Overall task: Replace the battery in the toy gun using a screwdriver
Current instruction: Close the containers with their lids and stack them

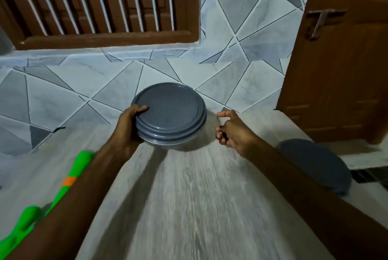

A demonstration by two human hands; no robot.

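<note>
A round clear container with a dark grey lid (171, 112) stands at the far end of the pale wood-grain table (199, 196), against the tiled wall. My left hand (129, 127) grips its left side, thumb on the lid. My right hand (235, 131) hovers just right of the container, fingers curled around a small dark object, probably the screwdriver (224, 132), mostly hidden in the palm. The green toy gun (69, 178) with an orange band lies at the table's left edge, partly behind my left forearm.
A dark grey round cushion or lid (319, 165) lies at the table's right edge. A brown wooden door (340, 60) stands at right. A brown louvred window (100, 3) is above the grey-and-white tiled wall (63, 91).
</note>
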